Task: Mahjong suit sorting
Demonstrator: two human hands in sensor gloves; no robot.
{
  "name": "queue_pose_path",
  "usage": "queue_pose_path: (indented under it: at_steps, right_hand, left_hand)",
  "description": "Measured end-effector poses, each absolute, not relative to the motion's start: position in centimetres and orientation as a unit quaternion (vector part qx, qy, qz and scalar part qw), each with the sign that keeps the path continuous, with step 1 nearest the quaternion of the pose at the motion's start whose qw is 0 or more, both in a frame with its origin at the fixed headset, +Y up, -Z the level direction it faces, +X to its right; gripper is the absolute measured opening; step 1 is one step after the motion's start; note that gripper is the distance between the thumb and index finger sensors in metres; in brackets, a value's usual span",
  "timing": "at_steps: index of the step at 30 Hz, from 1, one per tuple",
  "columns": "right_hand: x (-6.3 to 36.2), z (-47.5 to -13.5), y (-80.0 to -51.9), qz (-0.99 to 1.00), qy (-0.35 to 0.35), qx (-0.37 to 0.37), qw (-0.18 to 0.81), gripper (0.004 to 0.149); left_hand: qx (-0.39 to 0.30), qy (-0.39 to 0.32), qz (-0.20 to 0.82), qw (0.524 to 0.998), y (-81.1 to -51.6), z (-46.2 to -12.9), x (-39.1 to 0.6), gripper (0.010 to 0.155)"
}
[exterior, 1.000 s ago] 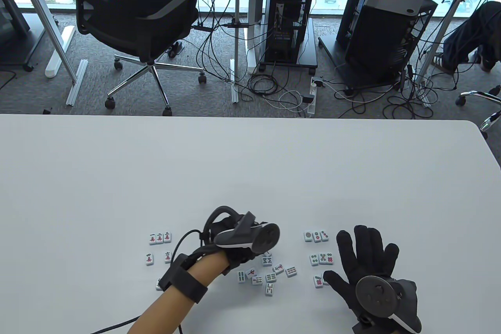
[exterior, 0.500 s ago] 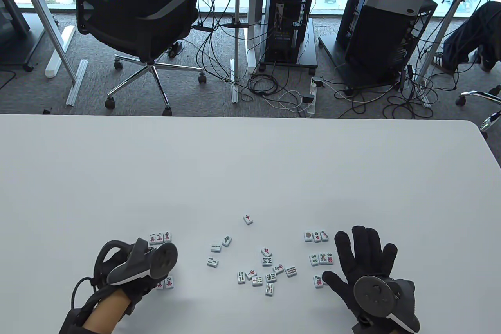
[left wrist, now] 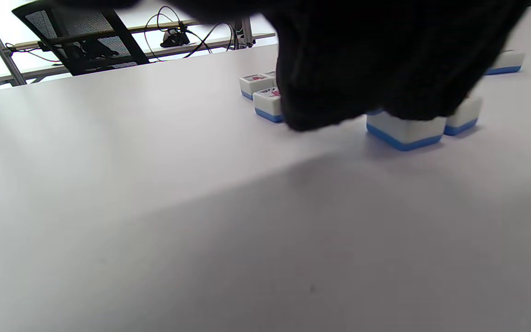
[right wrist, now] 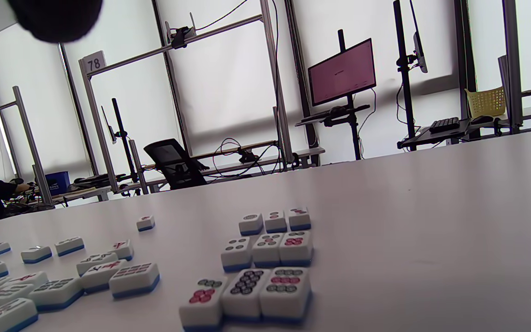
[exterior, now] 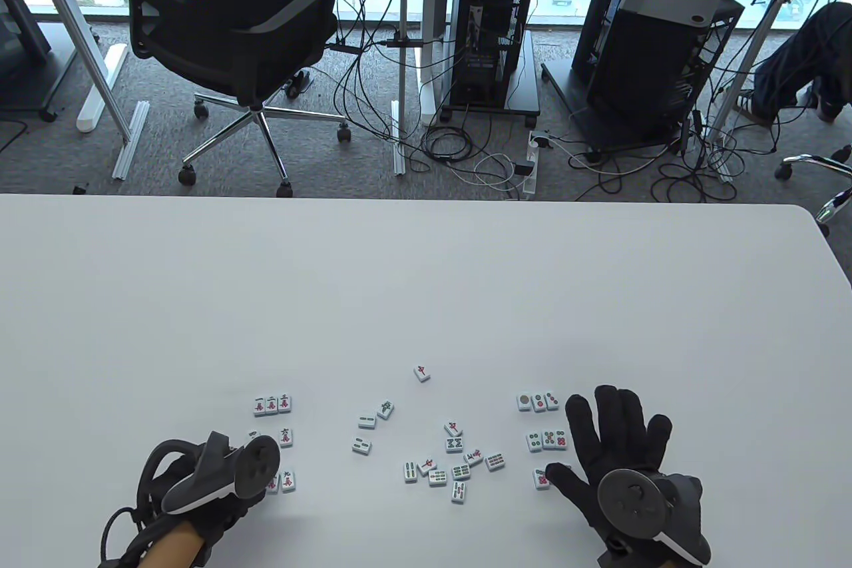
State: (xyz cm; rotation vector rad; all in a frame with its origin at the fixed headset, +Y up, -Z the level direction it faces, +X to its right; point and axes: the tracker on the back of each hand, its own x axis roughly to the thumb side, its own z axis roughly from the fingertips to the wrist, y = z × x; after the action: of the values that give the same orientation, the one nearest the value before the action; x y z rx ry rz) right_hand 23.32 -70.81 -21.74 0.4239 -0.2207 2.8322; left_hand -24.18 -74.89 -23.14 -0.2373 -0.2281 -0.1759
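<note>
A: Where is the left hand (exterior: 219,481)?

B: Low over the character tiles (exterior: 287,480) at the near left; whether its fingers grip one, I cannot tell.

A: And the right hand (exterior: 619,455)?

B: Flat, fingers spread, beside the dot tiles (exterior: 547,439).

A: The unsorted pile (exterior: 449,465)?

B: Between both hands, right of the left one, about equally near.

Bright daylight is received from the windows (right wrist: 228,87), which are overexposed; soft shadows are cast on the white table (exterior: 426,288), and the left hand (left wrist: 385,55) is blurred
</note>
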Motion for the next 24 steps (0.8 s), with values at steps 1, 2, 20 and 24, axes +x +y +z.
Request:
queue_pose_path:
  at_steps: [1, 2, 20, 24]
  right_hand:
    - [23.3, -21.7, -70.8, 0.977, -0.076, 0.147, 0.134, 0.084]
    - [23.3, -21.7, -70.8, 0.977, -0.076, 0.147, 0.134, 0.083]
    - [23.3, -21.7, -70.8, 0.977, -0.078, 0.146, 0.138, 0.084]
    - [23.4, -21.7, -70.8, 0.976, -0.080, 0.146, 0.139, 0.084]
  left_hand:
    - [-0.119, -0.114, -0.093, 0.982, -75.0, -23.1, -24.1, 0.061]
    - [-0.122, -0.115, -0.100, 0.981, -75.2, -23.2, -24.0, 0.061]
    - [-0.131, -0.125, -0.091, 0.979, -73.7, -22.8, -22.2, 0.062]
    - [-0.097, -0.187, -0.101, 0.972, -72.0, -22.8, -18.1, 0.061]
